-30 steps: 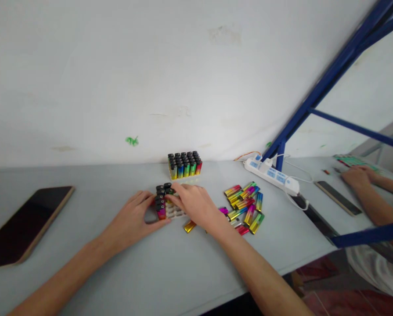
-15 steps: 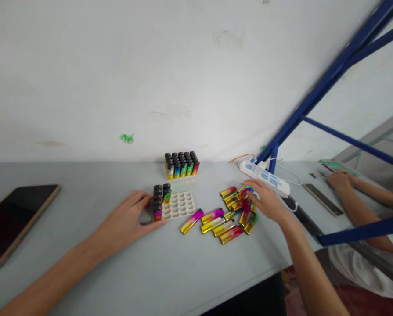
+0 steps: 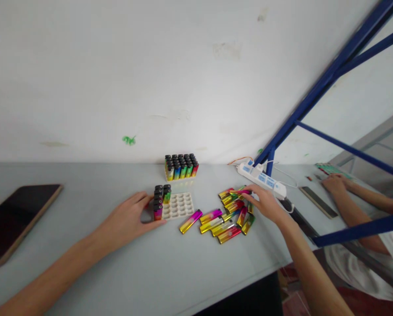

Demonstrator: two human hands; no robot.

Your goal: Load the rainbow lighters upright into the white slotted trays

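My left hand grips the left end of a white tray with round holes, thumb along its front edge and fingers behind. Several black-topped lighters stand upright in the tray's left part; the holes on its right are bare. My right hand pinches a pink and yellow lighter between thumb and fingers, over the far side of a loose pile. Several shiny coloured lighters lie flat in that pile. One magenta and yellow lighter lies nearest the tray.
A second tray of upright lighters stands near the wall. A power strip with cables lies behind my right hand. A dark phone-like device is at far left. Beyond the blue metal frame, another person's hands rest on the table.
My right hand has closed on a lighter from the pile and lifted it slightly. My left hand stays at the tray. The view has shifted a little.
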